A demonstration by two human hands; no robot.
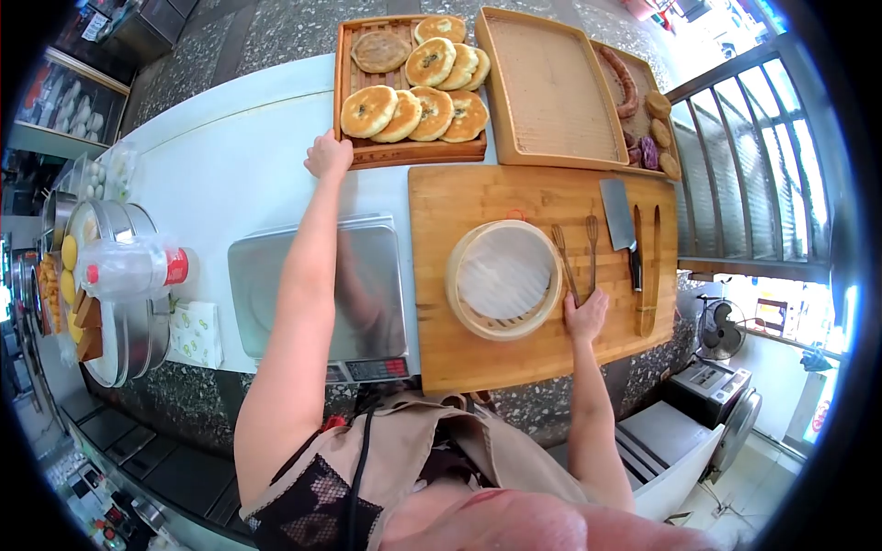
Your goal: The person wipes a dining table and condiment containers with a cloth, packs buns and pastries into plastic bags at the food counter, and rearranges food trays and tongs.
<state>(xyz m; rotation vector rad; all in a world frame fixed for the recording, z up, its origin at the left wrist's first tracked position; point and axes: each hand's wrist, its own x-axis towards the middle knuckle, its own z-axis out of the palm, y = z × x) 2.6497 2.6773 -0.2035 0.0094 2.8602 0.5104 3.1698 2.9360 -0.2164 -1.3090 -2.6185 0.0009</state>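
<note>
My left hand (328,156) is closed on the near left corner of a wooden tray (418,154). In that tray lie several browned round flatbreads (369,111), some overlapping in rows. My right hand (585,314) grips the joined end of a pair of tongs (592,253), whose two slotted heads point away from me and stand apart. The tongs lie over the wooden cutting board (459,367). Just left of them sits a round bamboo steamer (503,280) with a pale liner inside.
A cleaver (617,213) and long wooden tongs (649,275) lie on the board's right side. Behind stand a shallow tan tray (547,92) and another with sausage (621,81). A metal scale (367,294) is left of the board. Farther left are a plastic bottle (138,268) and metal pots (145,335).
</note>
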